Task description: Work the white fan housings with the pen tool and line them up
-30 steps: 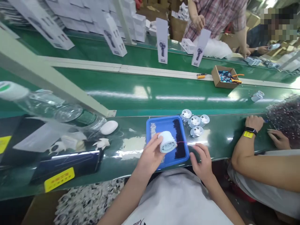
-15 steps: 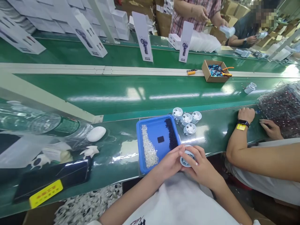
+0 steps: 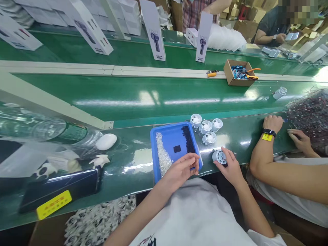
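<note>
Fan housing [image 3: 219, 156] has gone from both hands to right hand [image 3: 230, 165] alone, fingers closed round it on the bench right of blue tray [image 3: 156, 160]; left hand [image 3: 180, 169] loosely curled, empty, over tray's near edge

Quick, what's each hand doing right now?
Left hand: fingers curled at the blue tray; whether it holds anything cannot be told.
Right hand: closed on a fan part on the bench.

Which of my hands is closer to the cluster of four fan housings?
Right. The right hand, holding another fan part, sits just below the four fan housings; the left hand is over the blue tray.
</note>
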The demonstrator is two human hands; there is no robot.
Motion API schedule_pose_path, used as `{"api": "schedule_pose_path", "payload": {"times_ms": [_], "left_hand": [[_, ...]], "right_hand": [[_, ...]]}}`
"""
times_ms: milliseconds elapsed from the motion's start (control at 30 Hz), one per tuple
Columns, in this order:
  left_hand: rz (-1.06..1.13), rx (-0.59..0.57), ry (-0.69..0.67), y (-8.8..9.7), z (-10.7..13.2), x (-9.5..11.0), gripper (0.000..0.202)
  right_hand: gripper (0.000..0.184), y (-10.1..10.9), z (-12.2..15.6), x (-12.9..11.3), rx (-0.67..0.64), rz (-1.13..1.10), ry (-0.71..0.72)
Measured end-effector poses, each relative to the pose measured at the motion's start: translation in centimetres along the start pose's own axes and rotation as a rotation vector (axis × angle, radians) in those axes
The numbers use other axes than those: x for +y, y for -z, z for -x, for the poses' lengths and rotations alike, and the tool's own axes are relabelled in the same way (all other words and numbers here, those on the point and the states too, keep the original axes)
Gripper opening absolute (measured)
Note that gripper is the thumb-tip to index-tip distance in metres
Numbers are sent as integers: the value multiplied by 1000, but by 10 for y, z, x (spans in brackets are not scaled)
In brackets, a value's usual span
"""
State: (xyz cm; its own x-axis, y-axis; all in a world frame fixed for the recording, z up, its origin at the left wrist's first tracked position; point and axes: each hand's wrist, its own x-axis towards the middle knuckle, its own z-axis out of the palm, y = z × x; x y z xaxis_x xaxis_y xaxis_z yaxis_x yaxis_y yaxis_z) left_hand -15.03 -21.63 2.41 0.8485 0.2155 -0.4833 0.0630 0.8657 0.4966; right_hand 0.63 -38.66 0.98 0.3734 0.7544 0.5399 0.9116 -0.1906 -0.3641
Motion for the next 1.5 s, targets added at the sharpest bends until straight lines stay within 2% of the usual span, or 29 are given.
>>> {"api": "schedule_pose_path", "payload": {"times_ms": [33,100,167,233,300,333,433,467,567,633,700,767,833,867,967,1033,1100,1167,1200,1333,1433,1500], "left_hand": [[-8,6,2,0,0,0,26],[-26,4,3,-1,0,0,26],[-40,1,1,-3,-1,0,27],[-47,12,1,-5,-1,0,28],[-52,27,10,-6,-1,0,27],[-57,30,16,-6,-2,0,26],[-71,35,28,-8,-3,-1,26],[-73,37,31,-8,-4,-1,26],[-94,44,37,-10,-4,0,25],[-118,46,36,-12,-4,0,24],[-134,46,25,-13,-4,0,23],[-143,44,15,-14,-3,0,23],[-167,52,8,-15,-3,0,22],[-187,60,4,-16,-3,-1,22],[-291,83,-16,-18,-4,-3,20],[-397,72,-30,-20,-6,-4,19],[-537,47,-43,-25,-10,-6,17],[-740,18,-71,-31,-16,-10,14],[-875,-6,-105,-36,-19,-12,13],[-1504,-166,-311,-58,-39,-27,18],[-1873,-231,-401,-78,-63,-40,28],[-2003,-234,-439,-89,-80,-46,33]], "right_hand": [[51,-2,0,1,36,4,-27],[61,-2,-1,0,210,19,-48],[64,-4,0,-1,313,34,-10],[55,-8,1,0,214,55,7],[49,-13,4,2,94,89,-41],[52,-15,6,3,113,102,-63],[67,-17,9,5,295,96,-42],[65,-17,9,4,305,86,-21],[52,-17,7,1,192,96,-54],[61,-18,7,0,320,113,-62],[68,-21,9,1,462,104,0],[57,-24,10,4,375,87,-9],[49,-26,12,7,284,57,-103],[52,-25,13,8,319,29,-143],[66,-20,14,10,548,-124,-211],[65,-19,14,10,603,-278,-320],[59,-21,13,11,591,-444,-501],[55,-24,14,12,612,-544,-633],[55,-25,16,12,649,-547,-653],[56,-18,25,5,806,-397,-545],[53,-5,31,-5,803,-341,-464],[51,5,33,-10,779,-327,-398]]}}
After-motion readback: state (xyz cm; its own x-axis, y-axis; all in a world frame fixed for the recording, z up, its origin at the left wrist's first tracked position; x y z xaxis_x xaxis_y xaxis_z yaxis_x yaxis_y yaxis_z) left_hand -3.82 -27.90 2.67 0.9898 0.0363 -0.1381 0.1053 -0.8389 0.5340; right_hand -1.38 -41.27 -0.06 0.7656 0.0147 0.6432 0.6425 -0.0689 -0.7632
